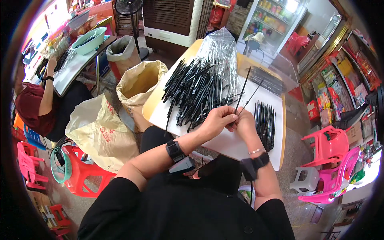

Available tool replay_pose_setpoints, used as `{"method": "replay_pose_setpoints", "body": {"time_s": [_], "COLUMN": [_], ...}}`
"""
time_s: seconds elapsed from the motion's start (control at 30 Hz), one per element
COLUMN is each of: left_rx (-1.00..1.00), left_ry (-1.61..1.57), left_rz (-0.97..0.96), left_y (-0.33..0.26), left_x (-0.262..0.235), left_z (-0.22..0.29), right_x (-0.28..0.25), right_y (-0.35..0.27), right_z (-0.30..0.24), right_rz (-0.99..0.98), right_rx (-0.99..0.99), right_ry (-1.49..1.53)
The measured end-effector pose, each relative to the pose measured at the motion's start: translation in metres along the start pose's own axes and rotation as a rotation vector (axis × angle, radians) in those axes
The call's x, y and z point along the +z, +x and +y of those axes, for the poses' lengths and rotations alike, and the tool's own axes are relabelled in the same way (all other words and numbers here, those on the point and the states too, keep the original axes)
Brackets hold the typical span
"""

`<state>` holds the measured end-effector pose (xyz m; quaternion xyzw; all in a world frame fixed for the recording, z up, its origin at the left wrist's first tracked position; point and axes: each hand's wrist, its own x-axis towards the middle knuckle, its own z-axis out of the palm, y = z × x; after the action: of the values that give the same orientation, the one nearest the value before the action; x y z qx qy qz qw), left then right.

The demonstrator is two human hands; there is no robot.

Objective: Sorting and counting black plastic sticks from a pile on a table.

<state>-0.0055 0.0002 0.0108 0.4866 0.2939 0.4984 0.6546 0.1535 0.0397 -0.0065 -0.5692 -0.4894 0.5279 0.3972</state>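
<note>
pinching thin black plastic sticks (244,90) between our left hand (218,120) and right hand (245,122) above the white tabletop (224,140), we keep fingertips tight, beside the loose black heap (196,90).

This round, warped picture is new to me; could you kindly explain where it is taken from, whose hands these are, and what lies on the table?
The picture comes from a wide fisheye camera worn on a person's head, looking down, so straight edges bend near the rim. The two forearms rising from the lower edge belong to the wearer, each with a black wrist strap. The left hand and right hand meet over a white-topped table, together pinching thin black sticks that point up and away. On the table lie a big heap of black sticks, partly under a clear plastic bag, and a smaller tidy row on the right. Another person sits at a separate table on the left.
</note>
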Motion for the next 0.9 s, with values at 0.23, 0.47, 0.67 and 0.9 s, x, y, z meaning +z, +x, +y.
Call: {"method": "replay_pose_setpoints", "body": {"time_s": [0.23, 0.47, 0.67, 0.9], "left_rx": [-0.019, -0.006, 0.077, 0.008], "left_ry": [0.116, 0.096, -0.032, -0.037], "left_rz": [0.164, 0.227, 0.078, -0.003], "left_y": [0.002, -0.001, -0.004, -0.006], "left_x": [-0.014, -0.017, -0.017, -0.014], "left_z": [-0.013, -0.01, -0.008, -0.003], "right_x": [-0.02, -0.043, -0.032, -0.014], "right_y": [-0.065, -0.061, -0.015, 0.009], "right_z": [-0.058, -0.073, -0.062, -0.034], "right_rz": [-0.206, -0.308, -0.108, 0.143], "right_rx": [-0.112, -0.049, -0.166, -0.373], "right_ry": [-0.35, 0.218, 0.052, -0.047]}}
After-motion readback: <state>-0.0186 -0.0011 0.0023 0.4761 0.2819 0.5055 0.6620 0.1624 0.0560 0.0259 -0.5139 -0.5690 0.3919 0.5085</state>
